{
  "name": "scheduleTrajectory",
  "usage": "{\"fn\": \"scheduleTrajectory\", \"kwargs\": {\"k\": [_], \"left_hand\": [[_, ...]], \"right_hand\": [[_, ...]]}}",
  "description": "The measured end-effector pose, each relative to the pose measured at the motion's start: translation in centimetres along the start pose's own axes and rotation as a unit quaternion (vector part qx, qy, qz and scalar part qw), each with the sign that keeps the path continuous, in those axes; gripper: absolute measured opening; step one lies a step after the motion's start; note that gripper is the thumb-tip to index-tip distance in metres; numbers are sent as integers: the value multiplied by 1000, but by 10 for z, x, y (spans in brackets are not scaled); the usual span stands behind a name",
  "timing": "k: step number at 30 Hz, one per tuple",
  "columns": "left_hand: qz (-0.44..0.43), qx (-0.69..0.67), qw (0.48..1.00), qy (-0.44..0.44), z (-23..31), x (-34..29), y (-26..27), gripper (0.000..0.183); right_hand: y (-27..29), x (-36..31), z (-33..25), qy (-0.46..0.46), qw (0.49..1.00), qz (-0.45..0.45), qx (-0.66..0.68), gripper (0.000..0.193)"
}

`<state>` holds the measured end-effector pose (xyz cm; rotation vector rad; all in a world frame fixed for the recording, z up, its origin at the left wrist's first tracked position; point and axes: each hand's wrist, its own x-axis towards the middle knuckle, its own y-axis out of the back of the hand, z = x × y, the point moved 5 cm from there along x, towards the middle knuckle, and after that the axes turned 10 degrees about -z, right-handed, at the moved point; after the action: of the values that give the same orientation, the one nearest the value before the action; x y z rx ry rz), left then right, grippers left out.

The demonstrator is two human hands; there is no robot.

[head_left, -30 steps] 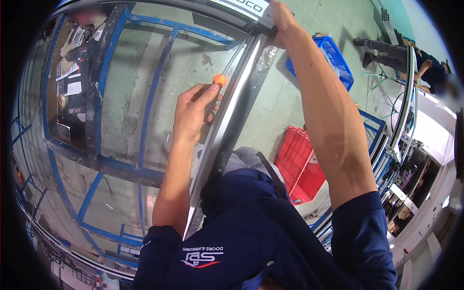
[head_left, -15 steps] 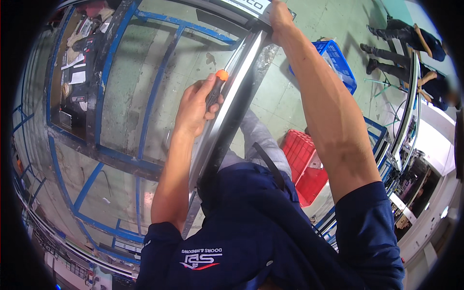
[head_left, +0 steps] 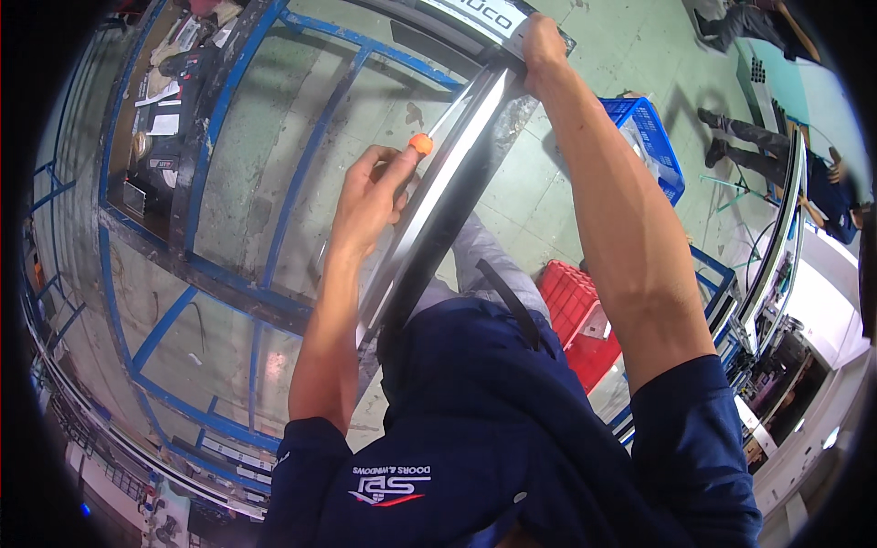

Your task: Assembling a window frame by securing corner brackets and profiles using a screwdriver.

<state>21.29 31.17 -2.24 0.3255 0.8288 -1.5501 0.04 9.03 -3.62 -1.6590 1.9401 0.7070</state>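
My left hand (head_left: 367, 203) is closed round the handle of a screwdriver (head_left: 421, 144) with an orange collar. The handle is mostly hidden by the fingers. Its thin metal shaft runs up along the inner side of a silver and black aluminium profile (head_left: 448, 163), towards the corner; the tip cannot be made out. At that corner my right hand (head_left: 544, 53) grips the far end of the frame, its fingertips partly out of sight. A crosspiece with a white printed strip (head_left: 475, 20) meets the profile there.
A blue-painted metal rack (head_left: 301, 173) supports the work, with a tray of tools and papers (head_left: 164, 123) at its left. Beyond my right arm are a blue crate (head_left: 671, 183) and a red crate (head_left: 568, 297). Other people (head_left: 763, 151) stand at the far right beside another long frame (head_left: 775, 237).
My left hand has turned about the screwdriver, hiding more of its handle. The view has shifted slightly, and my right hand stays on the frame corner. People at the right have moved.
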Motion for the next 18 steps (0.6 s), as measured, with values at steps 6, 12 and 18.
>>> {"fn": "scheduleTrajectory", "kwargs": {"k": [6,12,18], "left_hand": [[-48,67,993,-85,4,0,-10,35],[-10,-1,995,-103,-2,-12,-7,36],[-3,-9,992,-124,0,-4,-18,35]], "right_hand": [[17,17,0,18,999,-5,-37,59],[8,3,-3,13,1000,-15,-12,53],[17,20,11,26,999,6,46,54]]}}
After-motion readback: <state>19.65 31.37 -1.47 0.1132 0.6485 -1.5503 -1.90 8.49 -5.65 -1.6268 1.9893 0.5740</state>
